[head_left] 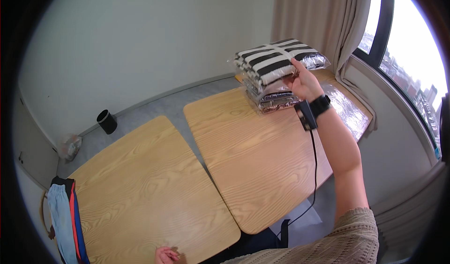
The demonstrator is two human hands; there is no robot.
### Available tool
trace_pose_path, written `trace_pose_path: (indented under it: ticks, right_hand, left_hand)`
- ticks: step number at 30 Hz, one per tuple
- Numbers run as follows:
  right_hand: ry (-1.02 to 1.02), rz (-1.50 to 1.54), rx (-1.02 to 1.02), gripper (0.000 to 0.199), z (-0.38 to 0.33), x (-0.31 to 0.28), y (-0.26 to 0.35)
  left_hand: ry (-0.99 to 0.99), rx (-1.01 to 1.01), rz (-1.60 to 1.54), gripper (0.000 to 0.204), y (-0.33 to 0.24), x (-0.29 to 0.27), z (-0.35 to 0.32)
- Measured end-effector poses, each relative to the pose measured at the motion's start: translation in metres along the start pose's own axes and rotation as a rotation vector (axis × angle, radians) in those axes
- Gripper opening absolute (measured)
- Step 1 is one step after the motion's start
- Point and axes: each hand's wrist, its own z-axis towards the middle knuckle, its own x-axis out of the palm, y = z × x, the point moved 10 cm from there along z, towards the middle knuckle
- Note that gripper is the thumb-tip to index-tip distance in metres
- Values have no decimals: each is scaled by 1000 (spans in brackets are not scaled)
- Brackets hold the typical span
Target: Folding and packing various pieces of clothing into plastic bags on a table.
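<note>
Striped textile package (269, 63) is gripped at its near edge by the right hand (303, 82), thumb uppermost, at one o'clock. Just below, wrapped packages (277, 103) lie stacked on the worktop (253, 161) at two o'clock. The left hand (165, 255), partly cropped, shows at seven; its grip cannot be told. Garments (60, 210) occupy eight o'clock.

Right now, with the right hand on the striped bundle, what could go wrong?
The right hand grips only the near edge of the striped bundle, so its clear plastic wrap might slip. The wrapped packages beneath are stacked and could slide if bumped. The black cable from the wrist device runs past the table's edge and may snag there.
</note>
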Motion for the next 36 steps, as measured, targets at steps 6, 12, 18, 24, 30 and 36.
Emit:
trace_pose_path:
  ticks: [6, 12, 18, 24, 30, 36]
  right_hand:
    - [-109, 4, 20, 22, 99, -78, -16]
    - [-183, 67, 144, 22, 124, -118, -59]
    - [-128, 42, 173, 27, 117, -114, -48]
    - [-272, -23, 208, 34, 60, -144, -38]
    - [-101, -109, 219, 24, -64, -98, -116]
    - [45, -296, 191, 27, -228, -59, -208]
  left_hand:
    - [-13, -15, 27, 43, -7, 8, 6]
    - [-14, 1, 54, 42, -13, 8, 7]
    - [-54, -14, 33, 39, -13, 8, 8]
    - [-6, -7, 2, 37, -8, 13, 8]
    - [-43, 25, 73, 34, 9, -9, 2]
    - [-91, -79, -160, 18, 8, -30, 29]
